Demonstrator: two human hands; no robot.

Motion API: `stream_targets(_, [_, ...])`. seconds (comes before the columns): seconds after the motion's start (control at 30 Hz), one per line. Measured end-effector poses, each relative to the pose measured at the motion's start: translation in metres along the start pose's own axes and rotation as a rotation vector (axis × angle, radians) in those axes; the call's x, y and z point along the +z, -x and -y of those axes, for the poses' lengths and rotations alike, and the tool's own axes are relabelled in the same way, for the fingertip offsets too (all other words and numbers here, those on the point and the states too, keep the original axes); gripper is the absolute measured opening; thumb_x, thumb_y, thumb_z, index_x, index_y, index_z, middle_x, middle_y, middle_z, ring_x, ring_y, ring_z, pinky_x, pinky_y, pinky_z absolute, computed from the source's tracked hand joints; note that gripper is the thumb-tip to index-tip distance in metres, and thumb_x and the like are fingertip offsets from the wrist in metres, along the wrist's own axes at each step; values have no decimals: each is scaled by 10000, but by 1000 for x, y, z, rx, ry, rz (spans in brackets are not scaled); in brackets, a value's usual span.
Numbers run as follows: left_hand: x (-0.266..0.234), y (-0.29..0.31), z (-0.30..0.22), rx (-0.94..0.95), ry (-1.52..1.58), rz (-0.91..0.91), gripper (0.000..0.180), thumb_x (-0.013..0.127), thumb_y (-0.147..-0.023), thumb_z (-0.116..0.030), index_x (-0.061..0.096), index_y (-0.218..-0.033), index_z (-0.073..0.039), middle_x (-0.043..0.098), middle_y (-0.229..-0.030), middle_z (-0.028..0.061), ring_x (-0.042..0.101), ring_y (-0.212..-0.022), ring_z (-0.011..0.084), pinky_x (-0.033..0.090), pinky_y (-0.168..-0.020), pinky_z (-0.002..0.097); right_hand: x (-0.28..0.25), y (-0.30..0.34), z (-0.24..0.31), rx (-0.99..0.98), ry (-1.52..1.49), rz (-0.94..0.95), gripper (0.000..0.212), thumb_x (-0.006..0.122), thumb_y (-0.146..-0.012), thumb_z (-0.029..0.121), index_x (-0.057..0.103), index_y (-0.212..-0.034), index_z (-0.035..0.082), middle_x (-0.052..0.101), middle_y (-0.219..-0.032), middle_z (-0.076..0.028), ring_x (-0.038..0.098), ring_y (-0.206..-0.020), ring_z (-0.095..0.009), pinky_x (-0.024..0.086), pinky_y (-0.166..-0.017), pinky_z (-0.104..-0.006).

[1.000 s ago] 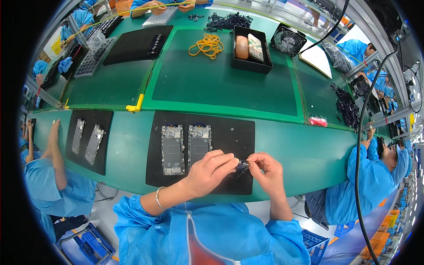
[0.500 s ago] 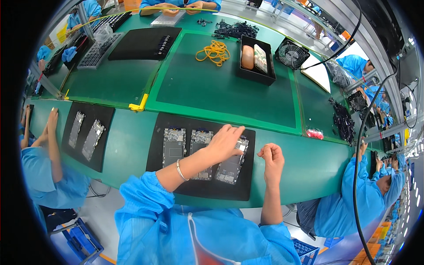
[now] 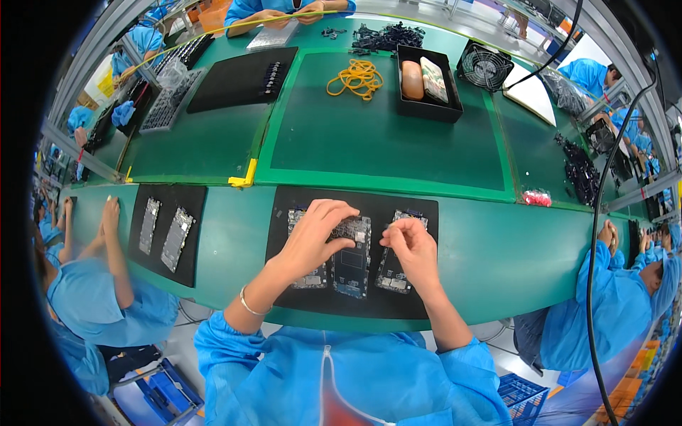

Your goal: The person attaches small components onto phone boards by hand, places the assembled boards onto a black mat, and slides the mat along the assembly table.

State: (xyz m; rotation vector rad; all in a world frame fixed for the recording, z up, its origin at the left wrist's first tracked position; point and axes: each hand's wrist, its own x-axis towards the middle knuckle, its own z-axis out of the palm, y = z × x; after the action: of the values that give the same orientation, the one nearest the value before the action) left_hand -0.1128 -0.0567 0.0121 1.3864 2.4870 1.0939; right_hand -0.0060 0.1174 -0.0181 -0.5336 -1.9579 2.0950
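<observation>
Over the black mat (image 3: 320, 307) my left hand (image 3: 312, 238) reaches in from the left, thumb and fingers apart. Its fingertips are over the upper part of the middle circuit board (image 3: 349, 264), and I see nothing gripped in it. My right hand (image 3: 414, 254) is closed in a pinch at the upper left of the right circuit board (image 3: 393, 273). Whatever is between its fingertips is too small to make out. The left circuit board (image 3: 310, 280) is mostly covered by my left hand and wrist.
A second black mat (image 3: 186, 266) with two boards lies to the left, near a co-worker's hands (image 3: 108, 220). Across the bench are yellow cords (image 3: 357, 79), a black box (image 3: 430, 106), a fan (image 3: 485, 66) and a red bag (image 3: 536, 198). A black cable (image 3: 593, 284) hangs at the right.
My left hand has moved from the right board to the middle one. My right hand has come in from beside the mat to the right board. The whole view has shifted slightly.
</observation>
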Motion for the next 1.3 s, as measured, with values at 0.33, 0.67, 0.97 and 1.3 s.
stream_targets(0.33, [-4,19,1,142,8,-126,512,758,-644,-92,560,-1116,-74,534,-1120,86,473,-1051,314,432,-882,400,29,3,11,-80,7,90,82,540,-905,69,539,-938,-6,587,-831,-11,559,-746,-48,463,-660,-189])
stream_targets(0.67, [-4,19,0,171,28,-138,522,762,-642,-87,559,-1123,-78,532,-1124,86,476,-1047,318,434,-879,400,27,8,21,-82,105,98,79,559,-893,59,559,-937,-7,578,-797,12,520,-710,-21,424,-611,-171])
stream_targets(0.97, [1,1,12,-2,2,-26,514,752,-663,-119,543,-1127,-44,538,-1111,111,482,-1059,307,421,-901,378,11,-15,-7,-18,-18,15,102,526,-904,82,539,-948,-10,626,-815,-65,632,-747,-113,506,-686,-235])
stream_targets(1.3, [-19,16,58,-301,-294,116,702,787,-644,-261,471,-1215,-2,486,-1212,140,413,-1162,317,376,-985,386,-1,3,-8,31,-112,-5,89,536,-911,88,542,-946,6,602,-829,-55,606,-731,-113,500,-691,-235])
